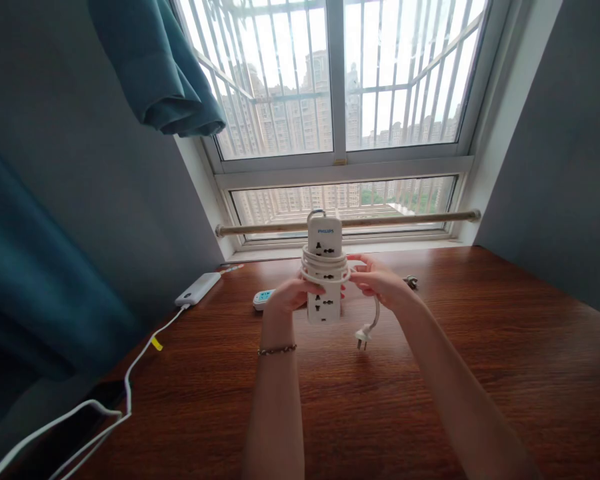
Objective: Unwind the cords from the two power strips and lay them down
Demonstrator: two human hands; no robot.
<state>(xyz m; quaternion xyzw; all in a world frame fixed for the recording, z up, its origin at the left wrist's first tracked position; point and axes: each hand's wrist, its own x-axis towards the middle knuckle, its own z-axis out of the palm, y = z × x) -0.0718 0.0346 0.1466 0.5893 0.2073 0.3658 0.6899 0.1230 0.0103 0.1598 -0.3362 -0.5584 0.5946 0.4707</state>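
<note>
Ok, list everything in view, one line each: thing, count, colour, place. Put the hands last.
power strip: 1, white, held upright above the desk, its cord wound around its middle
plug: 1, white, hanging from the loose cord end below the right hand
power bank: 1, white, on the desk at far left
cable: 1, white with a yellow tag, running from the power bank along the left edge
small device: 1, white and teal, on the desk behind the left hand
small dark object: 1, on the desk behind the right hand, too small to identify
desk: 1, brown wood
curtain: teal, left side
rod: 1, across the window
left hand: grips the strip, bracelet on the wrist
right hand: holds the cord
</note>
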